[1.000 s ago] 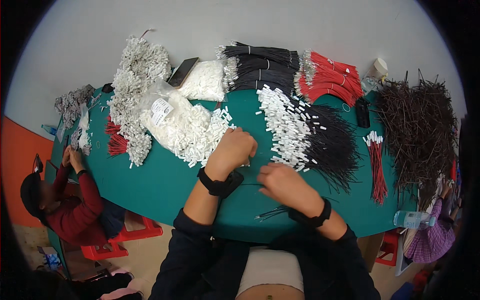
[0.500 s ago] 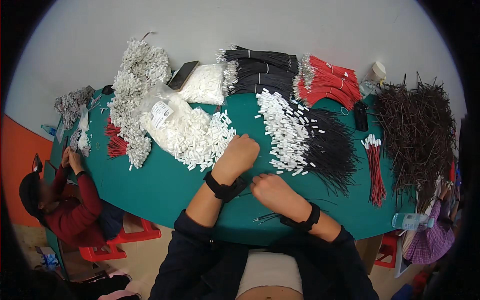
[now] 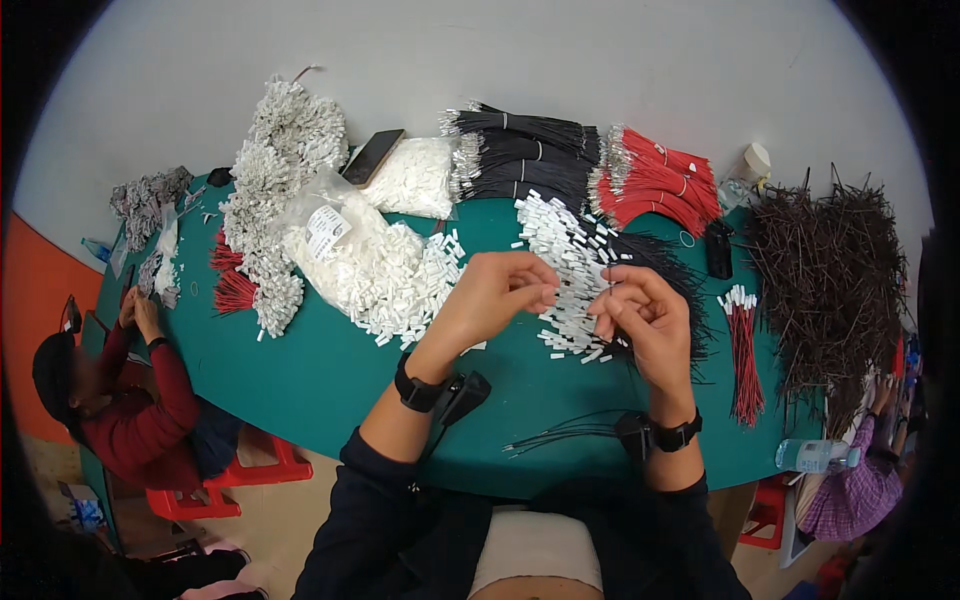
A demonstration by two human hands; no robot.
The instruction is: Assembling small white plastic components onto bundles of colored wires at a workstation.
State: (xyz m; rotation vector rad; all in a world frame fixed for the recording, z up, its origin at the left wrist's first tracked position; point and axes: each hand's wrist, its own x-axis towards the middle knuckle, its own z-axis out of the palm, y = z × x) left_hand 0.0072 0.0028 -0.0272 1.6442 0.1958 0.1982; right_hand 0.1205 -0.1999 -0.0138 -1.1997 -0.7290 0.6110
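Observation:
My left hand (image 3: 500,297) is raised over the table with thumb and fingers pinched together; whatever lies between them is too small to make out. Facing it, my right hand (image 3: 648,325) pinches a thin black wire (image 3: 609,284). Behind my hands spreads a heap of black wires with white connector housings (image 3: 570,265) on their ends. Loose white housings (image 3: 405,290) spill from a clear plastic bag (image 3: 322,228) beyond my left hand. Several loose black wires (image 3: 560,431) lie near the table's front edge, between my wrists.
Bundled black wires (image 3: 525,165) and red wires (image 3: 655,185) line the wall, beside a phone (image 3: 373,157) on a bag. Right are red wires with white ends (image 3: 743,350), a dark brown wire heap (image 3: 825,290) and a bottle (image 3: 815,456). A person (image 3: 130,400) sits left.
My left hand has come back from the white housings and turned, its pinched fingers now facing right. My right hand has risen from the table to the right, with a black wire.

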